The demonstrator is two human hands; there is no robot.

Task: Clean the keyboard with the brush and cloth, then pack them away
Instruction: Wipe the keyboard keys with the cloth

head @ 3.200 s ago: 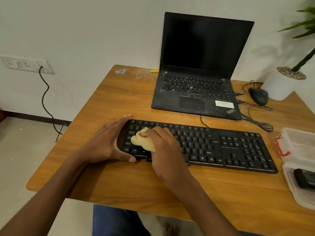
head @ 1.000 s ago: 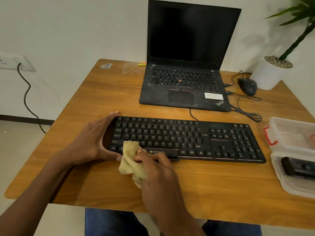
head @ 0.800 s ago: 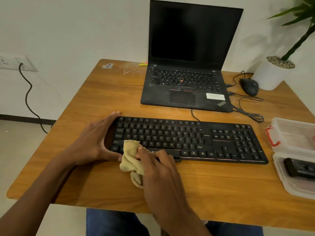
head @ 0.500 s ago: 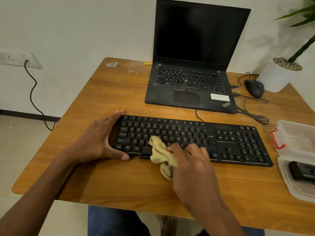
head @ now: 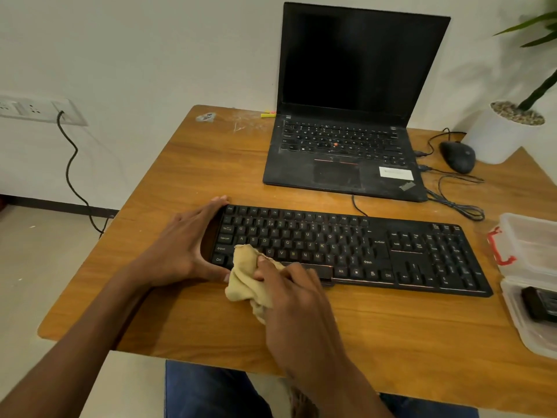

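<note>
right hand bunched around the cloth has slid back left along the keyboard bottom row, left hand flat bracing its end, so still wiping, box waits on the right

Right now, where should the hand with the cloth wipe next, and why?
Probably slide the cloth rightward along the bottom row. The right hand grips it at the keyboard's near-left corner, by the spacebar's left end, so the keys toward the number pad lie beyond it. The left hand rests on the keyboard's left edge, which should keep it from sliding.
</note>
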